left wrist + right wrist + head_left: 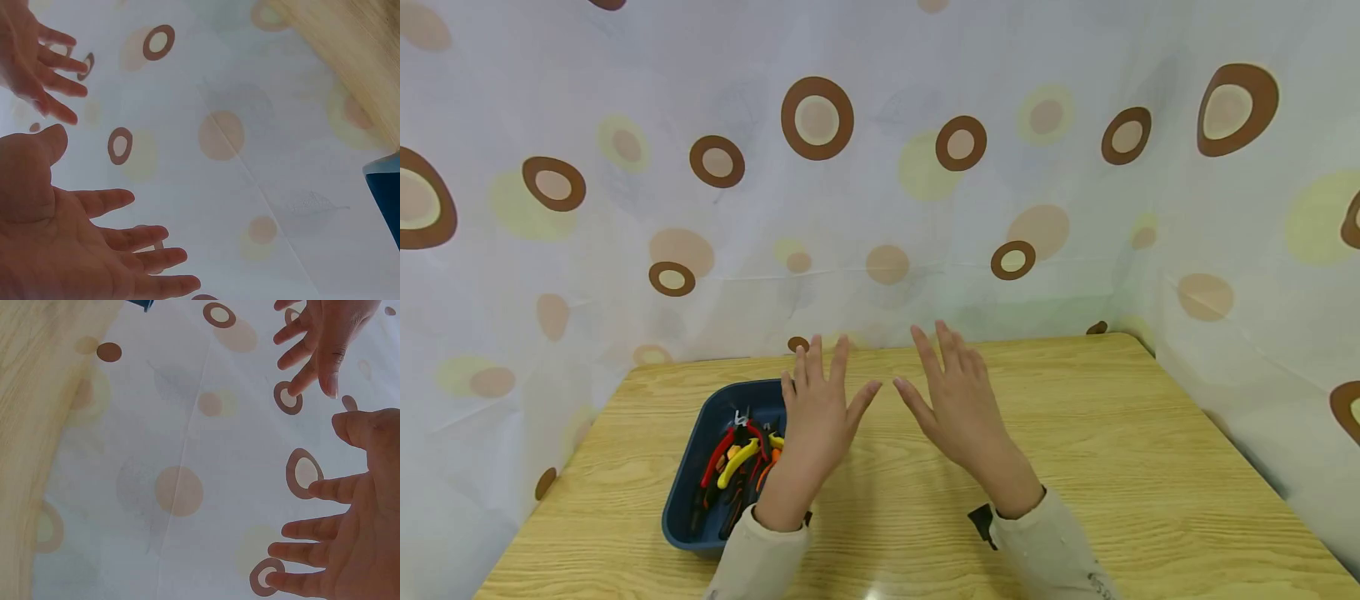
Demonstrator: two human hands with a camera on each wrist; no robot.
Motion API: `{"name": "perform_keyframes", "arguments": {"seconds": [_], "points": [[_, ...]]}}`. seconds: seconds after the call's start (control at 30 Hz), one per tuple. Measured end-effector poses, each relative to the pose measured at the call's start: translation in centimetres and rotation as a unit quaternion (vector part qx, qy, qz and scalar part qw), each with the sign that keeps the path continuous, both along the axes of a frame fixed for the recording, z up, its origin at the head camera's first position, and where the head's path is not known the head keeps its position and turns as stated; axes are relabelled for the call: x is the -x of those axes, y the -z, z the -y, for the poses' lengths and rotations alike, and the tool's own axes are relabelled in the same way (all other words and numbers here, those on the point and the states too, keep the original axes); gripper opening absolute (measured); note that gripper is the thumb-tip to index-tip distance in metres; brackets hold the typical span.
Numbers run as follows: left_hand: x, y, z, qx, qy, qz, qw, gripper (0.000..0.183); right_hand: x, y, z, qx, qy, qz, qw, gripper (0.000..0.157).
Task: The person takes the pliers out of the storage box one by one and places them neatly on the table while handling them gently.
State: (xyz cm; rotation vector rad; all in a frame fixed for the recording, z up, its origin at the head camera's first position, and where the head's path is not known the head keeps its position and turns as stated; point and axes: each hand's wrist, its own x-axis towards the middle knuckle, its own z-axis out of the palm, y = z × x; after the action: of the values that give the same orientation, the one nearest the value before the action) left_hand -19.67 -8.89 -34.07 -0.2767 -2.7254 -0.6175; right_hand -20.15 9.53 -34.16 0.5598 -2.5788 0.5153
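Both hands are held up over the wooden table, fingers spread and straight, holding nothing. In the head view the left hand (818, 417) is nearest to a dark blue bin (679, 492) and covers its right side. Inside the bin lie several hand tools, among them pliers with red handles (718, 458) and a tool with a yellow handle (739, 463). To the right, the right hand (961, 408) hovers above bare wood, its thumb pointing toward the left thumb without touching it. The wrist views show both palms, the left (69, 250) and the right (356, 531), with nothing in them.
The wooden table (1112, 467) reaches back to a pale curtain (880, 200) printed with brown and yellow rings, which also hangs along both sides. A dark strap piece (982, 525) shows beside the right sleeve. One bin corner (387, 187) enters the left wrist view.
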Motion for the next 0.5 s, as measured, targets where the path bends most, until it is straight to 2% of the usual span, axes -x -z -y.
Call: {"name": "perform_keyframes", "arguments": {"seconds": [0.27,0.5], "points": [[-0.2,-0.1,1.0,-0.002,-0.003,-0.001,1.0,0.075,0.0,0.2,0.5,0.019,-0.016,-0.023,0.999,0.064],[-0.7,-0.1,2.7,0.01,-0.006,-0.02,0.9997,0.074,0.1,0.7,1.1,0.046,-0.032,-0.032,0.998,0.061]]}}
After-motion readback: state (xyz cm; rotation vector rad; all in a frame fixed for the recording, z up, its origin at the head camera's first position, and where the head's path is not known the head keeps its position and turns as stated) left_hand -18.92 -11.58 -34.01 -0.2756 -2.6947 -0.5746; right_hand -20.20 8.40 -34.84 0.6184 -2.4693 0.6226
